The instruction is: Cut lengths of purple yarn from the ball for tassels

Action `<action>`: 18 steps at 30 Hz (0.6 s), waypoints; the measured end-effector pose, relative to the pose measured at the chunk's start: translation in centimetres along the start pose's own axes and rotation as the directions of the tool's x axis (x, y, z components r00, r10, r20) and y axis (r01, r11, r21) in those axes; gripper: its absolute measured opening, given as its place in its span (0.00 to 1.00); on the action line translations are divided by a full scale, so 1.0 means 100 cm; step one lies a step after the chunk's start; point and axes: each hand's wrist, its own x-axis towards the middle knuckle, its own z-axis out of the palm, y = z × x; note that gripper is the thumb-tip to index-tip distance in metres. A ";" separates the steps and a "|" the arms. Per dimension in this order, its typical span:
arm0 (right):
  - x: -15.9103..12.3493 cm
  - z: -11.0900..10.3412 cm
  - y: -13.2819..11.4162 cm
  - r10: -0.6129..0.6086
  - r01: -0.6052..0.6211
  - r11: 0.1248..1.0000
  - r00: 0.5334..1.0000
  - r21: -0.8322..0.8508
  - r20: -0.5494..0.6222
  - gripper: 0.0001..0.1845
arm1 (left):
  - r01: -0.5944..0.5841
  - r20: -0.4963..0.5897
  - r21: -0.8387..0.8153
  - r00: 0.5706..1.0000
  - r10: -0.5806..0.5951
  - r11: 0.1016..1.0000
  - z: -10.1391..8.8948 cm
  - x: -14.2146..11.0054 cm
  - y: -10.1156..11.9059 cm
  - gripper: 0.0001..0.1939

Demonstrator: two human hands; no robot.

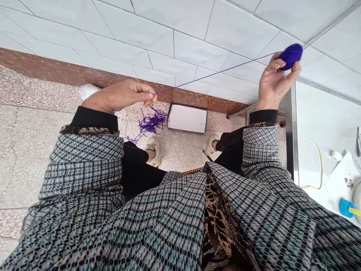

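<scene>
Within the right fingers [273,64], a purple yarn ball [291,56] sits.

Metal post [291,128] beside right hand [278,82]

Yarn ball [291,56] sits in right hand [275,81]; strand [214,73] runs across to left hand [121,96]. Yarn tangle [152,122] lies on floor [183,154], left of box [187,118], both beyond shoes [154,151], near wall [169,49].
</scene>
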 end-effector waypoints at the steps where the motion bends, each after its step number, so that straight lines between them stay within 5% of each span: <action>1: -0.011 0.003 0.006 0.021 -0.006 0.951 0.999 0.310 -0.044 0.18 | -0.006 0.005 0.003 1.000 0.006 1.000 -0.002 -0.001 -0.002 0.18; 3: -0.028 0.003 0.013 0.045 -0.020 0.727 0.999 0.686 -0.019 0.21 | -0.018 -0.007 0.002 1.000 0.018 1.000 -0.002 -0.003 0.003 0.18; 5: -0.035 0.001 0.009 0.037 -0.098 0.668 0.994 0.738 0.099 0.27 | -0.041 -0.070 -0.011 0.997 0.040 0.999 0.000 -0.007 0.022 0.16; 7: -0.033 0.001 -0.007 0.072 -0.186 0.829 0.971 0.528 0.228 0.37 | -0.104 -0.142 0.003 0.984 0.104 0.995 0.001 -0.014 0.053 0.13; 9: -0.023 0.006 -0.029 0.180 -0.204 0.976 0.954 0.079 0.240 0.42 | -0.233 -0.192 0.027 0.953 0.234 0.972 0.000 -0.020 0.090 0.12; 10: -0.016 0.009 -0.040 0.239 -0.203 0.959 0.955 -0.200 0.178 0.41 | -0.315 -0.210 0.027 0.926 0.314 0.949 -0.002 -0.022 0.109 0.12; 12: -0.003 0.012 -0.056 0.291 -0.146 0.760 0.948 -0.633 0.131 0.32 | -0.439 -0.254 0.042 0.864 0.435 0.897 -0.005 -0.022 0.147 0.12; 14: 0.004 0.006 -0.058 0.308 0.037 0.465 0.930 -0.885 0.201 0.29 | -0.454 -0.271 0.159 0.834 0.481 0.877 -0.003 -0.018 0.185 0.13; 18: -0.008 -0.028 -0.019 0.417 0.399 -0.145 0.854 -0.905 0.310 0.29 | -0.214 -0.286 0.536 0.864 0.414 0.817 0.026 -0.006 0.261 0.25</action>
